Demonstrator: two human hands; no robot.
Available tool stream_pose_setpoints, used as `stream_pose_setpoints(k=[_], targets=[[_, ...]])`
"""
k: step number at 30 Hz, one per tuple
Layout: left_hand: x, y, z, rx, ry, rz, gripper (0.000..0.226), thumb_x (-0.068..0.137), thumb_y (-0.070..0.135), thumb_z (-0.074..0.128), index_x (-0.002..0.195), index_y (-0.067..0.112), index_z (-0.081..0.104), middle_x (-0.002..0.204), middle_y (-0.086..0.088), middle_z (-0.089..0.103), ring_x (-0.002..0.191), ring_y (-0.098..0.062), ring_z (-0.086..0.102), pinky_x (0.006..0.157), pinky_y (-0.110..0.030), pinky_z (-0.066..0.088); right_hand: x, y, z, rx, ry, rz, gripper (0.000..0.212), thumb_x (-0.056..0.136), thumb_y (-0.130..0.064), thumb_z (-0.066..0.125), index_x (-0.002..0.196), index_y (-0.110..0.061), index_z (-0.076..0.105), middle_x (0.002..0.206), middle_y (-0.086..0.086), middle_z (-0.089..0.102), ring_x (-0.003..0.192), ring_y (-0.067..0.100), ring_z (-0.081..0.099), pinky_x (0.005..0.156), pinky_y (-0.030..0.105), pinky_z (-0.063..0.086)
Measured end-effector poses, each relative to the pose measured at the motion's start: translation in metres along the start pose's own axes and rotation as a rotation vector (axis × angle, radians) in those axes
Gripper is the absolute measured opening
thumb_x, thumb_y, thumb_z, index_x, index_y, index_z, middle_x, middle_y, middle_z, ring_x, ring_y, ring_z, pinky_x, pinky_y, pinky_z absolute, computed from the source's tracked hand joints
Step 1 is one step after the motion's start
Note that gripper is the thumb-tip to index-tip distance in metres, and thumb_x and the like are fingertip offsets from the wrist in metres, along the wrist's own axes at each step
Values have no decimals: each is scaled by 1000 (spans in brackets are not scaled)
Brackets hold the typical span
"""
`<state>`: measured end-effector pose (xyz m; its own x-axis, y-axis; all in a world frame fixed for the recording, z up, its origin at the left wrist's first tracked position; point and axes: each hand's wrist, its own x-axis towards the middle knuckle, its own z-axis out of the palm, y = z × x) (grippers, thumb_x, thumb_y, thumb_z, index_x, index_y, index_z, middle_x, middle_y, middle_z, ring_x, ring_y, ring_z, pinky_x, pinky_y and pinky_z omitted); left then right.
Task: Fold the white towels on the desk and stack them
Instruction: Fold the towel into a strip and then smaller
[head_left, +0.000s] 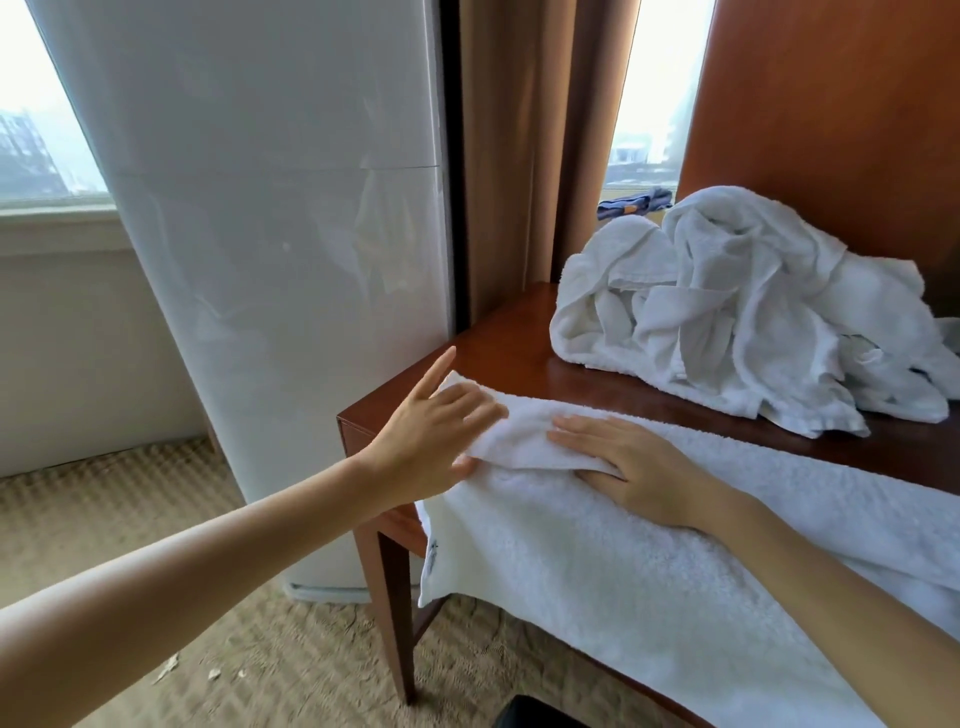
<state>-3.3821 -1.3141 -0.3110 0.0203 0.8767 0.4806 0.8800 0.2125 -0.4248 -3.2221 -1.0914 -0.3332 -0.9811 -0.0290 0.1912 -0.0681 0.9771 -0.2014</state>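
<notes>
Because the spread towel (597, 561) is longer than the near edge of the desk (509, 353) allows, it lies along that edge with its near side hanging down over the front, and its left end is being turned back on itself. From where I stand, the left hand (426, 447) holds this turned flap (524, 436), thumb tucked under its edge and fingers on top, the forefinger sticking out straight past the cloth. The right hand (644, 467) lies flat, fingers straight and together, pressing on the towel just right of the flap, I would say to pin the cloth so the fold lands square and does not drag. Farther back and to the right sits a heap of crumpled towels (727, 312), kept apart from the working space, so most of the job looks undone; I see no folded stack anywhere. Nothing that I can see serves as a basket or bin: the desk top alone carries the linen. A blue cloth (631, 201) rests on the sill behind the heap, and a brown curtain (524, 156) hangs beside it.
</notes>
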Motion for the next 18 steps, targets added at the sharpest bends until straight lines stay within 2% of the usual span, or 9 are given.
stream_pose_setpoints(k=[1, 3, 5, 7, 11, 14, 16, 18], targets=[[-2, -3, 1, -66, -81, -145, 59, 70, 25, 76, 126, 21, 57, 113, 4, 66, 110, -19, 61, 115, -46, 27, 0, 0, 0, 12, -3, 2, 47, 102, -29, 44, 147, -37, 33, 155, -19, 24, 142, -7, 16, 117, 15, 3], [-7, -11, 4, -244, -230, -413, 68, 80, 34, 68, 141, 27, 40, 127, 6, 59, 118, -17, 54, 105, -32, 34, 1, 2, 1, 36, -17, 14, 47, 102, -32, 44, 147, -38, 32, 155, -21, 23, 142, -6, 16, 118, 17, 6], [-14, -18, 13, -379, -262, -618, 75, 81, 42, 66, 146, 27, 31, 138, 2, 48, 127, -20, 44, 99, -32, 38, 3, 6, 3, 47, -35, 41, 48, 101, -35, 44, 147, -40, 29, 155, -22, 19, 143, -6, 15, 119, 19, 7], [-18, -23, 22, -448, -289, -741, 80, 80, 46, 67, 147, 25, 30, 136, -2, 48, 126, -23, 43, 100, -35, 39, 7, 10, 3, 45, -58, 71, 50, 101, -38, 42, 148, -41, 25, 155, -25, 14, 142, -7, 12, 119, 21, 8], [-14, -42, 37, -551, -253, -790, 52, 83, 43, 67, 131, 29, 52, 114, 6, 59, 99, -14, 58, 75, -24, 43, 12, 17, 4, 60, -75, 94, 50, 101, -41, 40, 148, -44, 23, 154, -27, 12, 138, -11, 10, 119, 22, 8], [-8, -60, 42, -497, -217, -831, 44, 85, 34, 69, 126, 27, 55, 97, 10, 62, 89, -11, 60, 69, -26, 43, 15, 22, 2, 81, -56, 109, 49, 101, -39, 42, 148, -42, 26, 154, -25, 14, 141, -7, 13, 121, 26, 11], [-3, -64, 43, -458, -221, -847, 53, 83, 38, 71, 131, 25, 52, 100, 9, 61, 89, -11, 57, 72, -27, 43, 16, 24, 1, 75, -39, 114, 49, 101, -39, 42, 148, -41, 28, 153, -26, 14, 143, -5, 15, 120, 26, 12], [3, -63, 41, -358, -179, -728, 62, 83, 35, 71, 138, 27, 45, 116, 5, 58, 104, -15, 55, 77, -27, 43, 14, 24, 2, 45, 7, 88, 48, 101, -39, 43, 147, -41, 31, 153, -24, 19, 143, -4, 18, 119, 24, 14]])
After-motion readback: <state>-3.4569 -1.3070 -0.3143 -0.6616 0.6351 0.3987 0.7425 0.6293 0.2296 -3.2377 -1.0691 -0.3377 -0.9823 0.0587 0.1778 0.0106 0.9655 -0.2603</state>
